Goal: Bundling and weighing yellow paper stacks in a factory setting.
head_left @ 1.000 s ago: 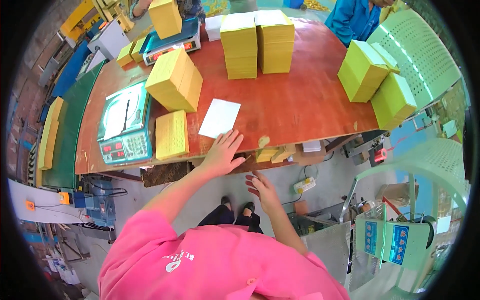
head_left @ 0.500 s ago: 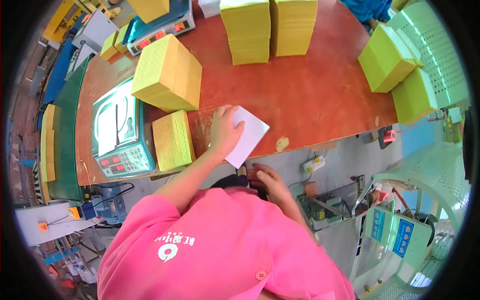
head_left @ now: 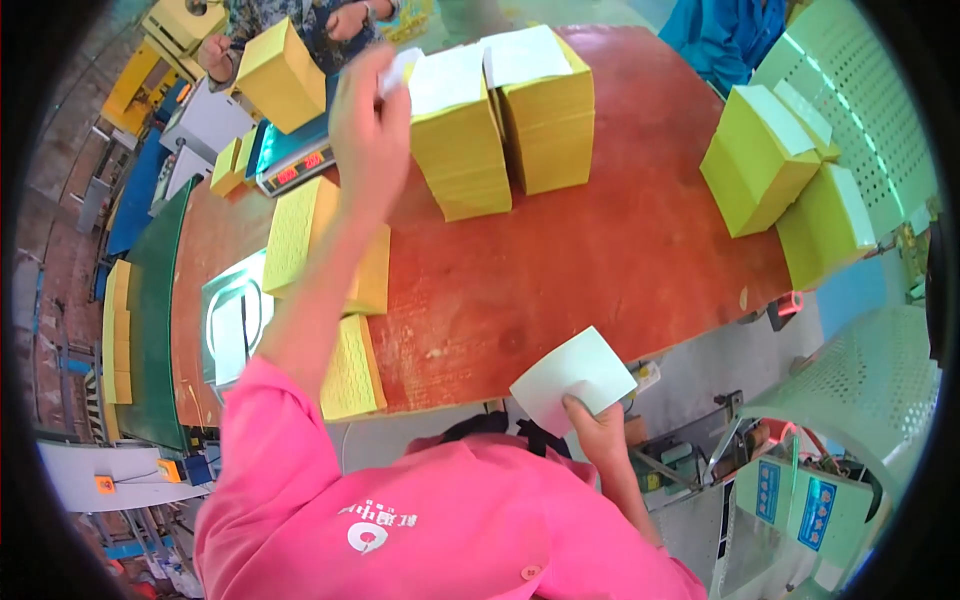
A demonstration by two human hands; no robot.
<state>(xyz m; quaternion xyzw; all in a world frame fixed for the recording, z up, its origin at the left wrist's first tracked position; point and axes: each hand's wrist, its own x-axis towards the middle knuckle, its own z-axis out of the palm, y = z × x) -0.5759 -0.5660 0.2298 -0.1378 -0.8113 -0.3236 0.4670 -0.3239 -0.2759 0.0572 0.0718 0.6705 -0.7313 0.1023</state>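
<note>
My right hand (head_left: 598, 425) pinches a white paper sheet (head_left: 575, 372) by its near edge, thumb on top, just off the front edge of the red-brown table (head_left: 640, 250). My left hand (head_left: 370, 125) is stretched far forward, slightly blurred, its thumb and fingers apart around white paper (head_left: 402, 70). Whether they touch that paper is unclear. Beside this hand stand two tall stacks of yellow paper, the left stack (head_left: 460, 160) and the right stack (head_left: 548, 130), each topped with white sheets. My left forearm passes over a yellow block (head_left: 300, 235) and partly hides it.
A digital scale (head_left: 232, 325) stands at left, with a smaller yellow block (head_left: 350, 375) beside it. Another scale (head_left: 300, 165) lies farther back under a yellow block (head_left: 283, 75), near a co-worker's hands. More yellow stacks (head_left: 760, 160) stand at right, near a blue-sleeved person (head_left: 725, 40).
My left hand has left the white sheet at the table's front and reached far forward. The right hand has risen and now holds a white sheet. The view has shifted.
</note>
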